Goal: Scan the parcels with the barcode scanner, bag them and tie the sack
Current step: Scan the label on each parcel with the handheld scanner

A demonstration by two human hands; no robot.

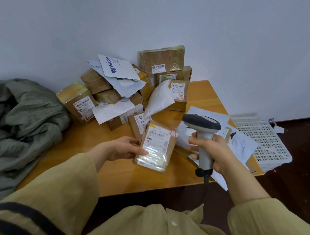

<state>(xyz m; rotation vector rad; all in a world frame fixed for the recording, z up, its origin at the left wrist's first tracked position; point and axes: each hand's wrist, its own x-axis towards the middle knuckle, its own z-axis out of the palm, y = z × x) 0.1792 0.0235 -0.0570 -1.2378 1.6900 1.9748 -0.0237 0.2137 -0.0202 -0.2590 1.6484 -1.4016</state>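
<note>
Your left hand grips a small brown parcel by its left edge with the label up. Your right hand is wrapped round the handle of the scanner, so the hands are apart, with a narrow gap between parcel and scanner head. Beyond both hands a pile of boxes and mailers crowds the far side of the table against the wall, and white envelopes lie under your right hand out to the right edge, past which a white perforated crate shows. Bare wood runs left of your left hand to the crumpled grey-green sack — the table's near edge lies just below your wrists.
</note>
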